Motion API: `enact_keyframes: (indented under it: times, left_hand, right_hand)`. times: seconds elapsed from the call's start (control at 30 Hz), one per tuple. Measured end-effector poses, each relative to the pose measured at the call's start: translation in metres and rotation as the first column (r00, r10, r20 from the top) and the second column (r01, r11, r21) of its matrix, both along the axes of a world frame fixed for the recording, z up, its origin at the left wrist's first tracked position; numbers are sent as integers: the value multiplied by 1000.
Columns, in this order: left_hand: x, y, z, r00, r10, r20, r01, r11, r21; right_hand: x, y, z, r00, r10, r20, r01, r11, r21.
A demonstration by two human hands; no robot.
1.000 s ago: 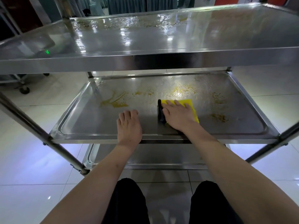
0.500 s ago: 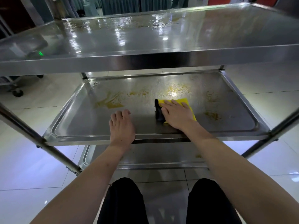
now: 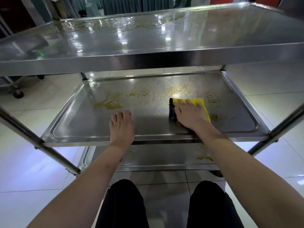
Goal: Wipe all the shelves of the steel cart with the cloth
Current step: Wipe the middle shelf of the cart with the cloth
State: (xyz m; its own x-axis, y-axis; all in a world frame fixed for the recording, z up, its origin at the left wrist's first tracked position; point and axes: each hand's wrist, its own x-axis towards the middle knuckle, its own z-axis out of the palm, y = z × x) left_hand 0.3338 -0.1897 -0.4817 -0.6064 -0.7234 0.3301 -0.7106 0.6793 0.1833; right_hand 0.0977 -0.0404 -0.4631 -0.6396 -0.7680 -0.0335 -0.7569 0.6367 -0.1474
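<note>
Our right hand (image 3: 190, 115) presses flat, fingers straight, on the yellow cloth with a dark edge (image 3: 199, 102), on the steel cart's middle shelf (image 3: 82, 122). Yellow smears (image 3: 107, 104) lie beyond our left hand's (image 3: 122, 127) relaxed fingertips.

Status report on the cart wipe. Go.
Right hand flat on cloth, middle shelf. Left hand braced on shelf, holding nothing. Yellow stains left of cloth unwiped; top shelf streaked. Nothing in the way.
</note>
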Motion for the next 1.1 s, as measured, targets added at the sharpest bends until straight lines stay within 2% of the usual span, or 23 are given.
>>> enact_keyframes:
  times: [0.17,0.4,0.67,0.83,0.97,1.1]
  left_hand:
    - [1,-2,1,1000,-15,7,15,1000,0]
    - [2,-2,3,1000,-13,-5,13,999,34]
    - [3,-1,5,1000,12,25,-13,999,34]
    - [-2,0,6,997,-11,77,15,999,-49]
    - [-17,1,10,998,-57,-10,56,993,-100]
    - [-54,27,15,981,-137,-135,132,990,-50]
  right_hand:
    - [36,-33,1,993,113,14,-113,993,-15]
    - [23,-17,1,992,126,26,-124,991,-43]
    - [-30,35,-2,1000,-10,12,11,999,-42]
    - [-34,40,-4,999,-35,-9,35,999,-24]
    - [-36,39,-5,999,-33,2,33,999,-21]
    - [-36,39,-5,1000,-27,8,28,1000,-9]
